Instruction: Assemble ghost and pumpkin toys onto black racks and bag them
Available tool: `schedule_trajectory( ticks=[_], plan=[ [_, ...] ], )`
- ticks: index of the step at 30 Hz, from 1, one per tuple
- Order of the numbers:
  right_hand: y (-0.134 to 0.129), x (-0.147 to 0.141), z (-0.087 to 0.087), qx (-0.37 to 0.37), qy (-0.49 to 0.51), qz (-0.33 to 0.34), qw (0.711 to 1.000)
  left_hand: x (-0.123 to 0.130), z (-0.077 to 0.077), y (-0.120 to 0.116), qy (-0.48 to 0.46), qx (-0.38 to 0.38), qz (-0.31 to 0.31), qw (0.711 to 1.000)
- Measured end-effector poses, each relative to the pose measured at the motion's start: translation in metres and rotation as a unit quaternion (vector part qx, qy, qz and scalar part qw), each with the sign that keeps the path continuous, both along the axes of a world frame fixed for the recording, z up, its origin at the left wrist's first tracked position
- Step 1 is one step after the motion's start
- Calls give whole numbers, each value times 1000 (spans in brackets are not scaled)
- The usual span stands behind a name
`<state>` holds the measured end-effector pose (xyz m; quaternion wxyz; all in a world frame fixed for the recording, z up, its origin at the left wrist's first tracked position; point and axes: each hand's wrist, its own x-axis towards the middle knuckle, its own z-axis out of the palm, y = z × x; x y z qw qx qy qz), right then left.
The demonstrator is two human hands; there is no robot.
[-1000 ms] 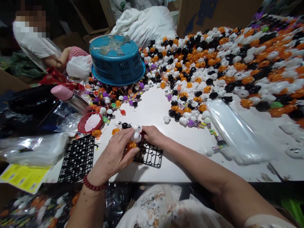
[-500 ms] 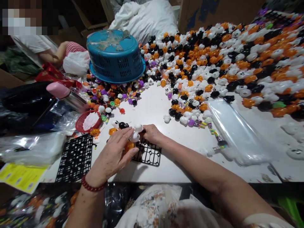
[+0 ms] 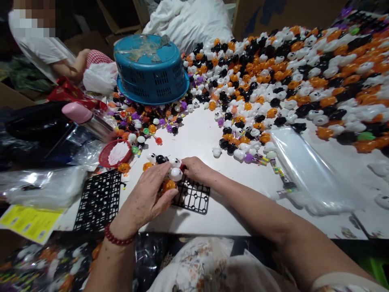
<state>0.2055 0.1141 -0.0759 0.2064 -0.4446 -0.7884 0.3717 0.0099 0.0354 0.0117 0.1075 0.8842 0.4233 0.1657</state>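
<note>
My left hand (image 3: 146,190) lies over the left part of a black plastic grid (image 3: 194,196), its fingers stretched out and the thumb apart. White ghost heads (image 3: 176,174), an orange pumpkin head (image 3: 169,185) and a black head (image 3: 162,159) stand in a cluster on the grid, touching or close to that hand. At the grid's far side, my right hand (image 3: 196,169) has its fingers curled inward beside the ghost heads. A small red bit shows at its fingertips, but what they grip is mostly hidden.
A blue basket (image 3: 152,73) sits upside down at the back. Piled novelty heads (image 3: 267,77) spread across the right. Clear plastic bags (image 3: 304,170) lie at right; a red basket (image 3: 102,157) with white slips and stacked black grids (image 3: 99,198) are at left. Another person (image 3: 45,48) sits back left.
The whole view has shifted slightly to the right and the seated person leans a little differently. Both my hands stay at the grid in nearly the same pose.
</note>
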Motion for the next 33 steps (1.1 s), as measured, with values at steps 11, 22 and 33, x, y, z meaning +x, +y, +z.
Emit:
schedule_trajectory(
  ticks=[11, 22, 33],
  plan=[
    [-18, -7, -25, 90, -52, -36, 994, 4, 7, -2, -33, 64, 38, 997],
    [-64, 12, -13, 129, 94, -142, 977, -14, -17, -80, -145, 203, 203, 947],
    [-76, -7, 18, 234, 122, -65, 962, 2, -7, -32, 27, 77, 120, 989]
  ],
)
